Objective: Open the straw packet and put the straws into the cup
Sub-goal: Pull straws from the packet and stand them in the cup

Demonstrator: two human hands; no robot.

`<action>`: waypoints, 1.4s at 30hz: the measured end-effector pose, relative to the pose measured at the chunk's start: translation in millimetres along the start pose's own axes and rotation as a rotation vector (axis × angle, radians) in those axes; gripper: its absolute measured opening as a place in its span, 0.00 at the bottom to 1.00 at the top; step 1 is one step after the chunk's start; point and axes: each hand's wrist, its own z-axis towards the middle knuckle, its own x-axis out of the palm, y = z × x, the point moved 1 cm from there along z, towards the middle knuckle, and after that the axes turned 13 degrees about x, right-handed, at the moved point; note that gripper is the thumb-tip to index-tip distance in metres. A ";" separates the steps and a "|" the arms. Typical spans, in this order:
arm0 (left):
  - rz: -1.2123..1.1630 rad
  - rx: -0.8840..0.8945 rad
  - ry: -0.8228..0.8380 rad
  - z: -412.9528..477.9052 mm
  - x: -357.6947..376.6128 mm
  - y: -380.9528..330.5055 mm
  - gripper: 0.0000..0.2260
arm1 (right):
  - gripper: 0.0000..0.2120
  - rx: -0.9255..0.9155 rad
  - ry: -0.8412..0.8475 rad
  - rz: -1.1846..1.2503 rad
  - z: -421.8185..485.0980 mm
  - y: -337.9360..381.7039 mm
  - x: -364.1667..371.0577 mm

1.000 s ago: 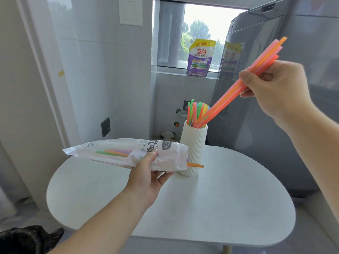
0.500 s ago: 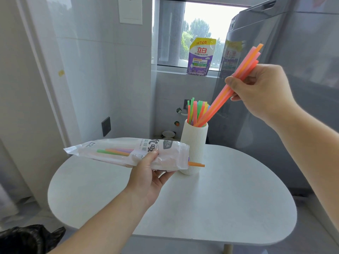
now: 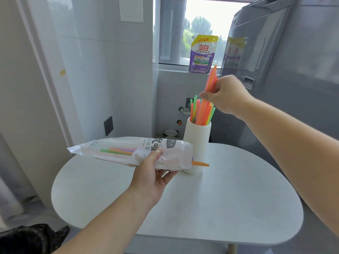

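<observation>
Pinching a straw bunch (image 3: 211, 83) above the cup (image 3: 197, 143), the right hand (image 3: 225, 97) is adding it, while the left hand (image 3: 152, 173) is gripping the packet (image 3: 128, 153), some straws remaining inside.

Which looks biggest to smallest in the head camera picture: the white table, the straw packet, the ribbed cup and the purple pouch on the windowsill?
1. White table, by far the largest.
2. Straw packet, though it is held nearer the camera, which flatters it.
3. and 4. Ribbed cup and purple pouch look about alike; the pouch stands farther off, so no ranking.
</observation>
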 end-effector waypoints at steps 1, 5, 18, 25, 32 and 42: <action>-0.001 0.000 0.000 0.3 -0.5 0.3 0.14 | 0.16 0.001 0.021 -0.035 0.4 -0.7 6.3; 0.000 0.002 0.005 1.8 -2.2 -0.4 0.14 | 0.27 -0.013 -0.044 -0.078 0.6 -5.5 25.3; 0.006 0.001 0.006 -1.2 -2.4 -2.8 0.15 | 0.33 -0.161 -0.025 -0.383 -10.7 -17.4 40.3; -0.007 0.013 0.006 -0.2 -3.6 -3.8 0.15 | 0.19 -0.151 -0.312 0.044 -47.4 -14.2 19.8; 0.158 0.164 0.107 -4.1 0.5 -4.1 0.11 | 0.24 0.517 0.330 0.541 -119.5 -57.6 78.1; 0.461 0.352 0.256 -12.8 5.6 0.5 0.19 | 0.24 0.881 0.551 1.067 -147.2 -85.7 115.2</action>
